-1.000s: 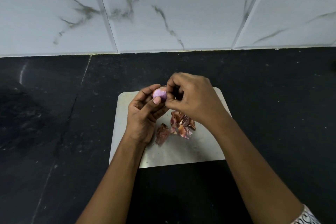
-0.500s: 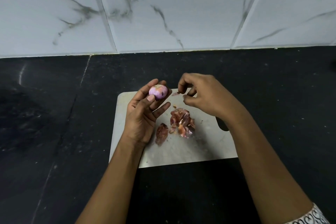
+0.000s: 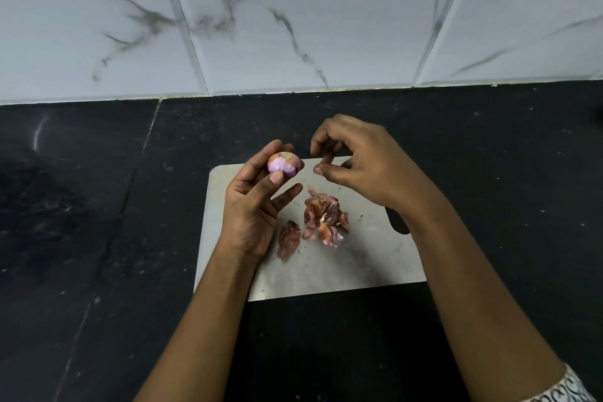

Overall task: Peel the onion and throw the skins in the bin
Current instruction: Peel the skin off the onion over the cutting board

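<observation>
We find the onion (image 3: 283, 165), pale purple and mostly bare, gripped by the left hand (image 3: 253, 206) above the cutting board (image 3: 365, 266), with loose skins (image 3: 321, 222) heaped below. The right hand (image 3: 362, 166) has curled fingers; whether they pinch anything we cannot tell.

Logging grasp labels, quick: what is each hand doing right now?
Left hand: holds the onion.
Right hand: curled, apart from the onion; whether it pinches anything cannot be told.
</observation>
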The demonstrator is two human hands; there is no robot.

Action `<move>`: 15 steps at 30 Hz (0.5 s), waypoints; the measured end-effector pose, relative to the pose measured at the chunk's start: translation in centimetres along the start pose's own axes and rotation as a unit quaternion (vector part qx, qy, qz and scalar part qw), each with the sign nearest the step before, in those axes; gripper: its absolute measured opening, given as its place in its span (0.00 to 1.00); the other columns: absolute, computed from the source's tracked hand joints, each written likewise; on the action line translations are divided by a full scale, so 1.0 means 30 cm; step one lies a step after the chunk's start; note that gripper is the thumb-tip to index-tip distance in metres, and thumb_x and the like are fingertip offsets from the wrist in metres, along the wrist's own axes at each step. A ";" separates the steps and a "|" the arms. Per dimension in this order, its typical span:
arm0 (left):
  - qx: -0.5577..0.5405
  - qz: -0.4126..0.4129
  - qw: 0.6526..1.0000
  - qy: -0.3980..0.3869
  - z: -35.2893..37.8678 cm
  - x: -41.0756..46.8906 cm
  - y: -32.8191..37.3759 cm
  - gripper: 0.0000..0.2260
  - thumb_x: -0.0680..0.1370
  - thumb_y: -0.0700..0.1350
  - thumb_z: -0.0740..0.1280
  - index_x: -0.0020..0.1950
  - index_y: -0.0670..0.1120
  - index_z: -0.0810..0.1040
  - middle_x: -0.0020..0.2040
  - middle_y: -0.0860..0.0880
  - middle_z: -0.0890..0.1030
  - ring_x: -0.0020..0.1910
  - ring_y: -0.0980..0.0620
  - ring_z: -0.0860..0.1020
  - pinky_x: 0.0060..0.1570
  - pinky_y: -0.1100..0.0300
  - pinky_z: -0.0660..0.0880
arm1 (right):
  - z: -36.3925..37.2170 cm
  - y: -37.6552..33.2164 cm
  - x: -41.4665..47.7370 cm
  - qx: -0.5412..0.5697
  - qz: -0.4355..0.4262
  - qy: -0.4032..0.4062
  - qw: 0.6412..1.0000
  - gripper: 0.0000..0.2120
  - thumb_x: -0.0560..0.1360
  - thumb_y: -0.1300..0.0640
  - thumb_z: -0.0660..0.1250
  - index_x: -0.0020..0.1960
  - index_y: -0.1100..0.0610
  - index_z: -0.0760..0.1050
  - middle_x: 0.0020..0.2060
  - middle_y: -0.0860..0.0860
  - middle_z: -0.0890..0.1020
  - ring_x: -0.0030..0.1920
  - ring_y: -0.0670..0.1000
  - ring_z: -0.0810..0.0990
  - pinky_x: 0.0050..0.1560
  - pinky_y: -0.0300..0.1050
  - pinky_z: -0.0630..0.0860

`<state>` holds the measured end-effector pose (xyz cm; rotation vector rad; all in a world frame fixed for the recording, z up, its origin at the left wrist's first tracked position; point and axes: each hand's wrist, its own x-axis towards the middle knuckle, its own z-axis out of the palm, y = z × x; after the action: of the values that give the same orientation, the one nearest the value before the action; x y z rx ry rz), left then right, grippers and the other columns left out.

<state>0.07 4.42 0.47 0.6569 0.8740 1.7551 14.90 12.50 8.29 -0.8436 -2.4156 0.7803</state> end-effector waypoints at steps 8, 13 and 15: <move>0.011 -0.024 1.000 -0.014 0.003 -0.013 0.004 0.32 0.62 0.56 0.78 0.63 0.47 0.77 0.49 0.49 0.85 0.46 0.55 0.83 0.36 0.63 0.79 | 0.039 -0.019 0.006 -0.031 -0.097 -0.003 0.995 0.10 0.71 0.58 0.71 0.52 0.55 0.77 0.47 0.45 0.77 0.45 0.44 0.78 0.45 0.44 0.78; 0.024 -0.032 0.999 -0.034 0.005 -0.013 -0.005 0.31 0.61 0.58 0.77 0.61 0.47 0.78 0.47 0.49 0.85 0.43 0.55 0.83 0.34 0.64 0.79 | 0.028 -0.007 0.005 0.028 -0.071 -0.025 0.997 0.10 0.69 0.58 0.74 0.48 0.56 0.77 0.43 0.40 0.75 0.43 0.41 0.77 0.44 0.42 0.77; 0.020 -0.033 0.998 -0.041 0.006 -0.014 -0.006 0.30 0.62 0.57 0.77 0.59 0.46 0.78 0.46 0.49 0.85 0.41 0.54 0.83 0.33 0.64 0.79 | 0.028 -0.003 0.004 0.047 -0.065 -0.039 0.996 0.09 0.68 0.59 0.74 0.47 0.57 0.77 0.42 0.42 0.77 0.42 0.44 0.78 0.42 0.45 0.78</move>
<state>0.43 4.10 0.42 0.7131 0.8667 1.6435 14.31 12.21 7.77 -0.6234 -2.4517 0.8832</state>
